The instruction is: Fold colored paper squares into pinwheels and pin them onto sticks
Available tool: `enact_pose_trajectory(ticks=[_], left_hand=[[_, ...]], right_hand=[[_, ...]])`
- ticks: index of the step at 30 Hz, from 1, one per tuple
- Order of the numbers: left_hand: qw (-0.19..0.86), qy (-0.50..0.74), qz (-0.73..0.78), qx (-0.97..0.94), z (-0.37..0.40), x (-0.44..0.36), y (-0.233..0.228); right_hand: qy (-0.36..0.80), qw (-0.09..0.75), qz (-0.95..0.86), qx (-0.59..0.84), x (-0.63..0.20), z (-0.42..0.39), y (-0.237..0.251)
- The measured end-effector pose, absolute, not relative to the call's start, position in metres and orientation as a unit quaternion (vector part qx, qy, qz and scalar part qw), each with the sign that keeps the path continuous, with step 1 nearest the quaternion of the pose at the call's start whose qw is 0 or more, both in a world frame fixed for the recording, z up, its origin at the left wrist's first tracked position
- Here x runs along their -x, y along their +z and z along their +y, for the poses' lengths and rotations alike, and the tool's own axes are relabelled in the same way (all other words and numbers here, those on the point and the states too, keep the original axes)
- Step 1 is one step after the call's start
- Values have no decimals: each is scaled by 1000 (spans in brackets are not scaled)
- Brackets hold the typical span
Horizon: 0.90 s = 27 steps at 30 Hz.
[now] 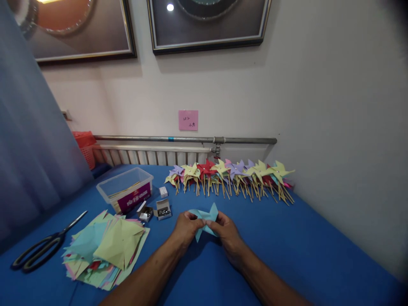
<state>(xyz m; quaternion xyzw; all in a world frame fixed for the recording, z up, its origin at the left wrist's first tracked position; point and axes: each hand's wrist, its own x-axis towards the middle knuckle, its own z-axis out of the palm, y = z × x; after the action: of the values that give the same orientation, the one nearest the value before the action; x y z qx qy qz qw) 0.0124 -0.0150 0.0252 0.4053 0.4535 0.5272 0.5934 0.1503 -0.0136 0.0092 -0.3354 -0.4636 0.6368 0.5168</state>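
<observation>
Between my two hands is a light blue paper pinwheel (208, 216), its blades folded in toward the centre. My left hand (187, 229) pinches it from the left, and my right hand (228, 233) grips it from the right. Both thumbs press near its middle, so the centre is partly hidden. No stick shows on this pinwheel. To the left lies a pile of cut paper squares (121, 242) in yellow, blue, pink and green. Two small open boxes of metal pins, a nearer box (163, 209) and a left box (145, 212), stand just beyond my left hand.
Several finished pinwheels on sticks (237, 170) lie in a row at the back. A clear plastic tub (127, 189) holds thin sticks. A small closed white box (163, 192) stands beside it. Black-handled scissors (47, 246) lie far left. Behind the blue table (287, 255) is a radiator (153, 155).
</observation>
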Motion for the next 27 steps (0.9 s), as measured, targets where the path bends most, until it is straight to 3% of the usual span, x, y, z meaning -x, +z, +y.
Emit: enact_pose_trajectory(ticks=[27], left_hand=[[613, 510, 435, -419, -17, -9, 27]], right_hand=[[621, 495, -483, 369, -154, -10, 5]])
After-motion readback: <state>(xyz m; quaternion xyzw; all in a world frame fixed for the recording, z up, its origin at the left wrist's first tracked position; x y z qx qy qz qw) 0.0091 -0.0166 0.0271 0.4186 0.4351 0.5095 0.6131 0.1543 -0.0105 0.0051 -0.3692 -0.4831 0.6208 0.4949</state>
